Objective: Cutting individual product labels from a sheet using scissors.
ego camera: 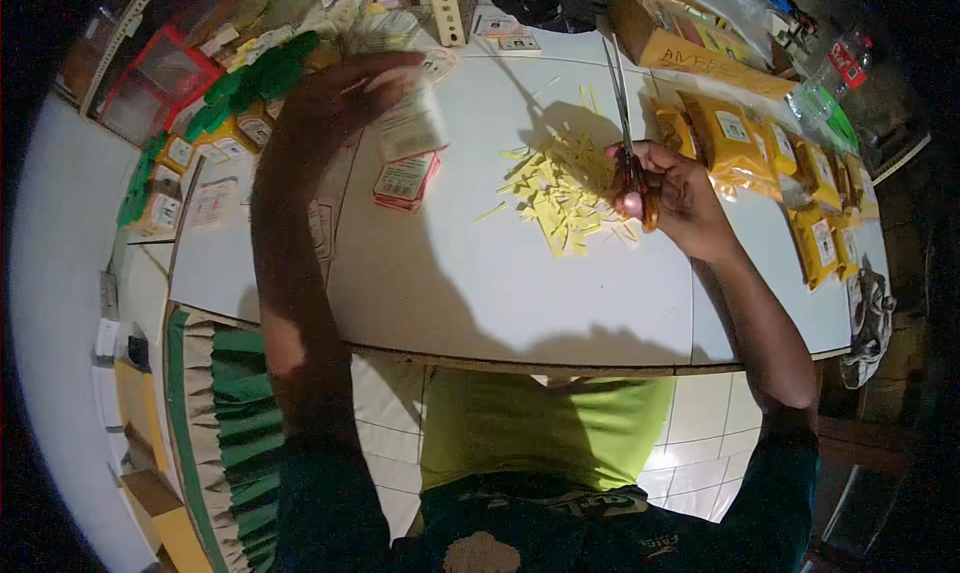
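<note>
My right hand (671,190) grips a pair of scissors (628,145) with brown handles, its blades pointing away from me over the table. Beside it lies a heap of yellow paper strips (566,190). My left hand (367,93), blurred, is raised at the upper left, next to a pale printed label sheet (412,123); whether its fingers hold the sheet cannot be told. Under that sheet is a stack of red-edged labels (405,183) on the white tabletop (525,295).
Yellow powder-filled plastic packets (731,134) line the right side, near a cardboard box (697,55) and a plastic bottle (840,67). Green-lidded jars (232,138) and a red-framed box (161,85) stand at the left. A perforated metal post (442,10) rises at the back.
</note>
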A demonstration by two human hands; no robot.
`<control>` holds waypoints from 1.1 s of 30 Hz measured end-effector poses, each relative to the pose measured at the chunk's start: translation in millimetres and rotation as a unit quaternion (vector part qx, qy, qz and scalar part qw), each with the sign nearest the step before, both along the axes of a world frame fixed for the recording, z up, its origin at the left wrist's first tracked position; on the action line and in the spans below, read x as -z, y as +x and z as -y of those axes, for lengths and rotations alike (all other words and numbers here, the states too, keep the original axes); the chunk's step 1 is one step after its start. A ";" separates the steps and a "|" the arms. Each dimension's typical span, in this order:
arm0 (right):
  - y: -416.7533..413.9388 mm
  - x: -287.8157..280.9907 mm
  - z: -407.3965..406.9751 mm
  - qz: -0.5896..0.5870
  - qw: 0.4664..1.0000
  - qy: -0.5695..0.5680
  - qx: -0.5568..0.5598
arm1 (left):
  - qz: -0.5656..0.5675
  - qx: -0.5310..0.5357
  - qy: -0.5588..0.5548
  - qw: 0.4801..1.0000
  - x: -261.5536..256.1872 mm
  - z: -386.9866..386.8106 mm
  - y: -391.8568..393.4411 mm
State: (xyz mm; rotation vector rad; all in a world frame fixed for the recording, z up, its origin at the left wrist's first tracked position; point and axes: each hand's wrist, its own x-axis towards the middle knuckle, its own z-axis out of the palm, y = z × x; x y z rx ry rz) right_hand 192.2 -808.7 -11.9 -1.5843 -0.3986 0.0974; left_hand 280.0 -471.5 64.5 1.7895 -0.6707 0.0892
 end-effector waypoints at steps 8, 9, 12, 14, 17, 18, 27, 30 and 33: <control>4.5 -0.2 2.0 0.050 0.997 -0.052 0.025 | -0.045 0.071 0.238 0.968 43.4 -21.1 27.7; 4.3 -0.7 2.7 0.054 0.997 -0.045 0.023 | -0.056 0.015 0.306 0.950 46.8 -21.2 29.8; 3.8 -2.6 4.0 0.038 0.996 -0.075 0.024 | 0.037 -0.057 0.324 0.944 44.0 -24.1 28.0; 3.4 -2.8 2.9 0.042 0.997 -0.064 0.023 | 0.066 -0.111 0.316 0.940 32.0 -30.9 22.5; 3.6 -2.7 2.9 0.057 0.994 -0.087 0.033 | 0.008 -0.097 0.222 0.970 15.6 -49.6 7.9; 3.7 -2.6 3.6 0.059 0.994 -0.082 0.030 | -0.022 -0.118 0.279 0.953 13.7 -59.5 -0.1; 1.6 -0.5 0.3 0.067 0.995 -0.055 -0.044 | -0.089 -0.134 0.381 0.911 58.0 -133.3 -43.2; 0.6 0.9 -2.4 0.081 0.996 -0.034 -0.017 | -0.069 -0.149 0.362 0.918 62.3 -137.6 -41.9; 2.0 -0.2 -1.2 0.112 0.992 -0.058 -0.022 | -0.049 -0.166 0.291 0.941 62.7 -136.4 -43.9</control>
